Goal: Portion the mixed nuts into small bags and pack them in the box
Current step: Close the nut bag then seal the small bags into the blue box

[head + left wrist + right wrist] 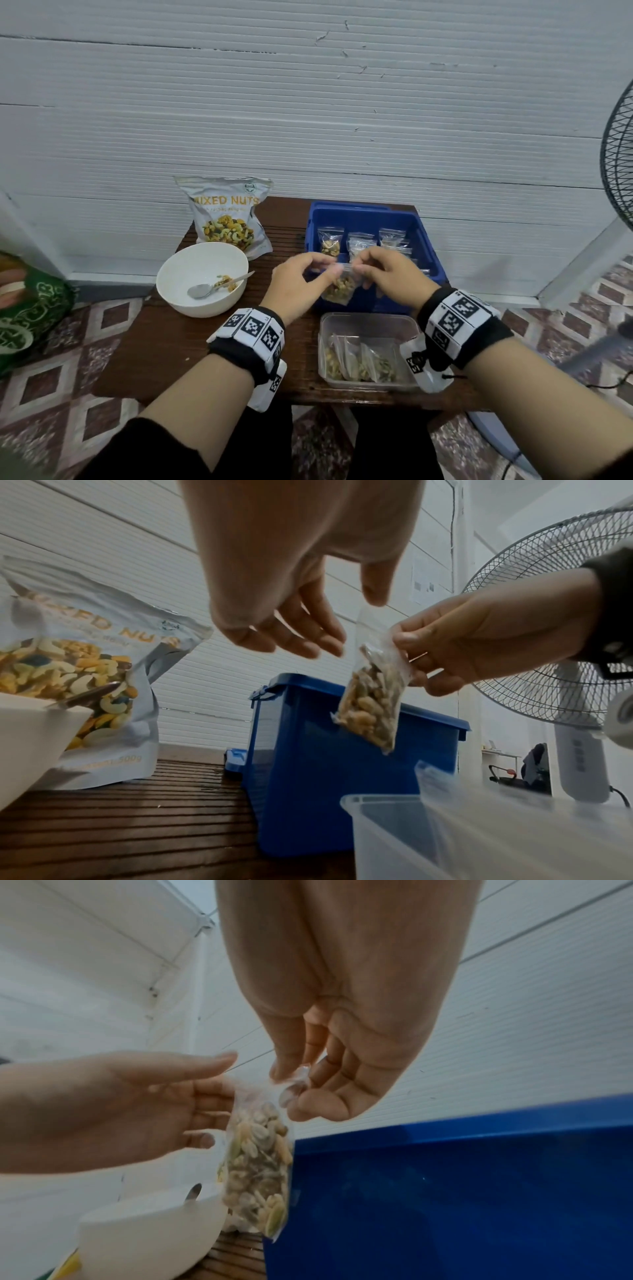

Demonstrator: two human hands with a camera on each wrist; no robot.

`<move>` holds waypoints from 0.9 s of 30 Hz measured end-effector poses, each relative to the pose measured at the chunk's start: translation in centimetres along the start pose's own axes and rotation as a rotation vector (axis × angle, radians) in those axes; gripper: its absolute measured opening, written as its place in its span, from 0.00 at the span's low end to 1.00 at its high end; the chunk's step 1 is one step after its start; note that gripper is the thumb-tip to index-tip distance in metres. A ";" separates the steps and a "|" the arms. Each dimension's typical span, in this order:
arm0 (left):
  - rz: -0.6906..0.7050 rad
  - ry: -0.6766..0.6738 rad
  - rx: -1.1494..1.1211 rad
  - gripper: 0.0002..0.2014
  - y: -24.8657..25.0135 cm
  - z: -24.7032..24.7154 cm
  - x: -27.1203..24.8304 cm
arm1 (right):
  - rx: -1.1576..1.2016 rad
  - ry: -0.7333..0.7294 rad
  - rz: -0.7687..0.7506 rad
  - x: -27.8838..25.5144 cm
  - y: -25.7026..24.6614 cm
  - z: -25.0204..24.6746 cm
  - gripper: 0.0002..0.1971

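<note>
- background: white ribbed wall panels behind a small dark wooden table [164,342] on a patterned tile floor; a standing fan [561,631] at the right.
- small bag [339,288]: clear, part filled with mixed nuts, held in the air above the near edge of the blue box [424,222], hanging tilted.
- right hand [390,274]: thumb and curled fingers pinch the bag's top right corner; grip plainly seen in the right wrist view.
- left hand [297,284]: fingers nearly straight and loosely spread at the bag's left top edge; thumb tip at the strip; whether it pinches, cannot tell.
- blue box: holds several small bags standing in rows, at least one with nuts.
- clear tub [370,320]: just in front of the blue box, filled bags lying inside.
- white bowl [178,274]: left of the hands, a spoon [205,290] and a few nuts in it.
- mixed nuts pouch [226,216]: upright behind the bowl, against the wall.
</note>
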State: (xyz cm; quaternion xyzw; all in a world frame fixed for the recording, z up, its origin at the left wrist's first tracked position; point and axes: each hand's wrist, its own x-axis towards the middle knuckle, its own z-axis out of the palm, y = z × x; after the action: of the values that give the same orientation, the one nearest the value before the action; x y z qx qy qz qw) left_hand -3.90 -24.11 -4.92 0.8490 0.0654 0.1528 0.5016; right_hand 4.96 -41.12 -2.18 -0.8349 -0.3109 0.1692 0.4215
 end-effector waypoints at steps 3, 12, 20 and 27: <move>0.011 -0.013 0.030 0.02 -0.1 0.3 0.3 | 0.083 0.022 -0.005 0.0 0.4 0.3 0.09; -0.004 -0.023 -0.031 0.04 -0.2 0.8 1.8 | 0.264 0.155 0.044 0.8 1.8 0.3 0.07; -0.064 -0.067 -0.087 0.06 -0.7 1.1 2.5 | 0.197 0.165 0.076 1.3 2.2 0.1 0.09; -0.068 -0.085 -0.067 0.03 -0.6 1.2 2.6 | 0.193 0.119 0.093 1.6 2.4 0.0 0.06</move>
State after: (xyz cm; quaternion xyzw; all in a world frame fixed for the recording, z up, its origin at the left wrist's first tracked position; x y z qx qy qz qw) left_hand -1.04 -24.09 -5.47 0.8346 0.0678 0.1018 0.5371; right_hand 7.02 -41.16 -4.17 -0.8125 -0.2284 0.1678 0.5094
